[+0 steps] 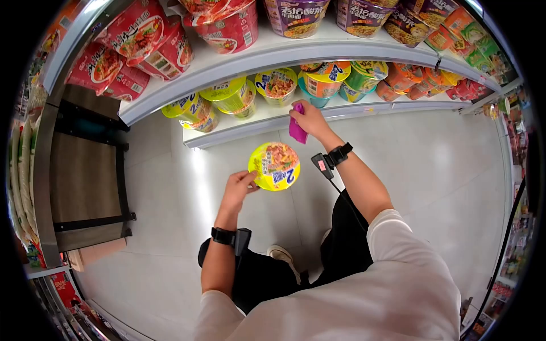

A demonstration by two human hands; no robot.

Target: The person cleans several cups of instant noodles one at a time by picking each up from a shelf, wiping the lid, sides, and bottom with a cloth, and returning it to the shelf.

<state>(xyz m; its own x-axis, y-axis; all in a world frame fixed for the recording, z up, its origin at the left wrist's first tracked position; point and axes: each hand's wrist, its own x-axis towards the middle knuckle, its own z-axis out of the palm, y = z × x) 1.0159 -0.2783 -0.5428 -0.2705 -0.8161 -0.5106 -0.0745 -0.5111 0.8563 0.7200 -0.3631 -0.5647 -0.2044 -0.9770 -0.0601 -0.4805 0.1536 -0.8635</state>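
Note:
A yellow-green instant noodle bowl (pixel 274 165) hangs over the floor in front of me, its printed round lid facing up. My left hand (pixel 236 190) grips it by the left edge, fingers closed on the rim. The bowl's sides are hidden below the lid. Up and to the right, my right hand (pixel 311 118) is closed on a magenta cloth (pixel 297 128), which droops beneath the fingers. That hand is near the front edge of the lower shelf (pixel 273 122), where similar yellow-green noodle bowls (pixel 276 85) stand in a row.
Above, an upper shelf (pixel 273 55) juts out with red noodle bowls (pixel 224 28) and purple ones (pixel 296 18). Orange bowls (pixel 401 77) line the lower shelf's right side. A dark-framed brown panel (pixel 85 170) stands at left. Grey tiled floor (pixel 432 170) lies below.

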